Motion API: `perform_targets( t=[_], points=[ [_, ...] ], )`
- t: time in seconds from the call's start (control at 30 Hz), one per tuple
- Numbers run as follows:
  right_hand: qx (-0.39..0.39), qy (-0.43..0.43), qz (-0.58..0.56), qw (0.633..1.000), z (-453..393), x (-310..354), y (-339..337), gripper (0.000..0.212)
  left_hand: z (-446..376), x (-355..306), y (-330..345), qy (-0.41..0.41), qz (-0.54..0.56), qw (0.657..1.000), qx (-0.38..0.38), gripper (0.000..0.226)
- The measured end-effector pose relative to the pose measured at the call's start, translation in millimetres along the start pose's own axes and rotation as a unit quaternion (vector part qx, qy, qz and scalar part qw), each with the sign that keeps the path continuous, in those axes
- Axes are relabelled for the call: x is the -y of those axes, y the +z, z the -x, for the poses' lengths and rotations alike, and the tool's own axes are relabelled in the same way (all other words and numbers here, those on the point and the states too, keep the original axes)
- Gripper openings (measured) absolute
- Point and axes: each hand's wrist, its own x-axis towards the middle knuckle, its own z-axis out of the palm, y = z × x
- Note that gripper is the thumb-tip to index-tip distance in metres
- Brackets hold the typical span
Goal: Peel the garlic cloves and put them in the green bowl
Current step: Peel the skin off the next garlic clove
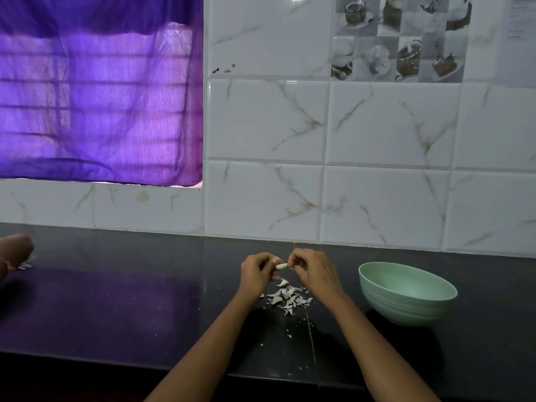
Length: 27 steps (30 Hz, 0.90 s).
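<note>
A pale garlic clove [281, 266] is pinched between the fingertips of my left hand [257, 273] and my right hand [311, 270], held a little above the dark counter [145, 309]. Both hands grip it from opposite ends. Below them lies a heap of white garlic skins [288, 298], with one curved piece just under my left fingers. The green bowl [406, 293] stands on the counter to the right of my right hand; the part of its inside that I can see holds nothing.
Another person's hand [14, 250] rests at the far left edge of the counter, with a few garlic skins [24, 265] beside it. A tiled wall [348, 198] rises behind the counter. A purple curtain [98, 97] covers the window at upper left.
</note>
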Motion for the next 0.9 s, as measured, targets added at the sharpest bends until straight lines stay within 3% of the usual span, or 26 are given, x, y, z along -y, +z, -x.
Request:
perform_targets(
  t=[0.1,0.23,0.43,0.6,0.9],
  points=[
    [-0.023,0.017,0.011,1.000,-0.8,1.1,-0.8,0.029,-2.7,4.2,0.3,-0.041,0.043,0.998,-0.012,0.019],
    [-0.008,0.011,-0.043,0.999,-1.5,5.9,-0.8,0.014,-2.3,3.8,0.5,-0.036,0.033,0.999,-0.008,0.019],
    [0.012,-0.030,-0.062,0.998,-2.4,4.8,8.4,0.015,-0.8,2.0,1.8,-0.035,0.043,0.998,0.019,0.018],
    [-0.008,-0.007,-0.076,0.997,-5.5,-1.0,8.6,0.016,-1.4,1.9,2.6,-0.060,0.073,0.992,0.079,0.016],
    [0.013,0.001,-0.006,1.000,-2.4,-2.6,6.1,0.008,1.5,-0.4,0.3,-0.006,0.017,0.999,0.044,0.006]
  ],
)
